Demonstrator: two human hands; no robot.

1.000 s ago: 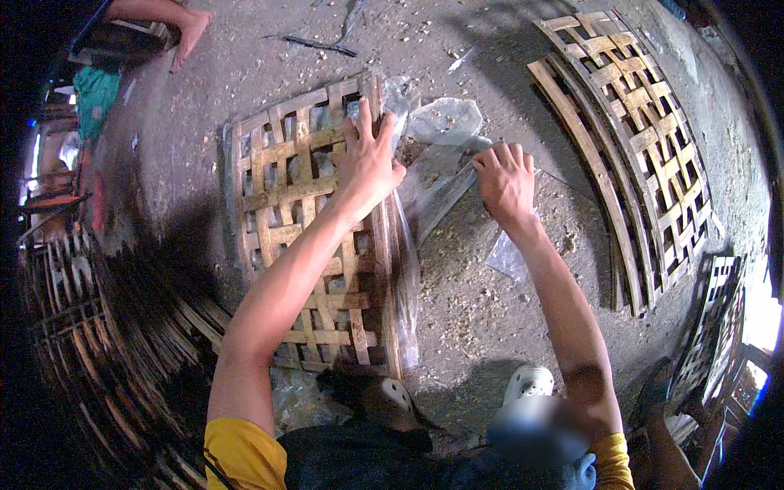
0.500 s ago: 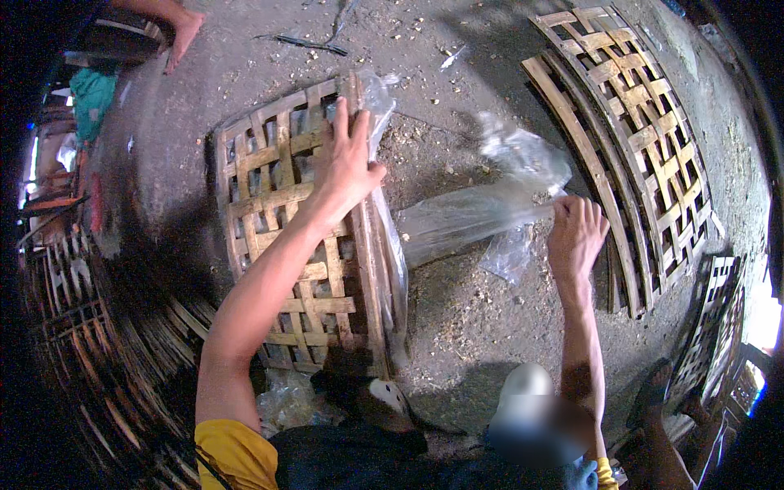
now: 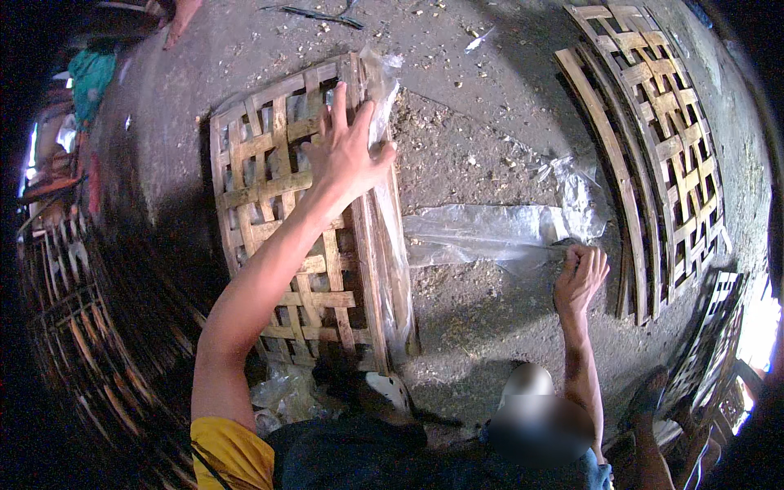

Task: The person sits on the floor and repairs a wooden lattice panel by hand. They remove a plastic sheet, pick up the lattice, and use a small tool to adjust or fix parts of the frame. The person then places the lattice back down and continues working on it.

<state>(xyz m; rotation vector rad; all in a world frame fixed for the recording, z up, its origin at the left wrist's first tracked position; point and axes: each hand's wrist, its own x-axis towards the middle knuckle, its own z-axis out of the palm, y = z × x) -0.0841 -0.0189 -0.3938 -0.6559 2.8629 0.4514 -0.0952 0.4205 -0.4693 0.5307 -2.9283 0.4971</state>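
Observation:
A woven bamboo lattice panel, stacked on others, lies on the floor in front of me. My left hand rests on its upper right part, fingers spread over the slats and right edge. Clear plastic sheeting lines that edge and shows through the gaps. From there a strip of clear plastic film stretches right across the floor. My right hand is closed on the near side of the strip's right end, fingers curled. The strip's crumpled end spreads beyond that hand.
More lattice panels are stacked at the far right, and others lie nearer on that side. Dark slatted panels stand at the left. A black strap lies on the debris-strewn floor. Another person's foot shows at the top left.
My right hand has moved nearer to me, and the film in it has come down flatter and straighter along the floor. My left hand stays on the panel, its fingers spread wider.

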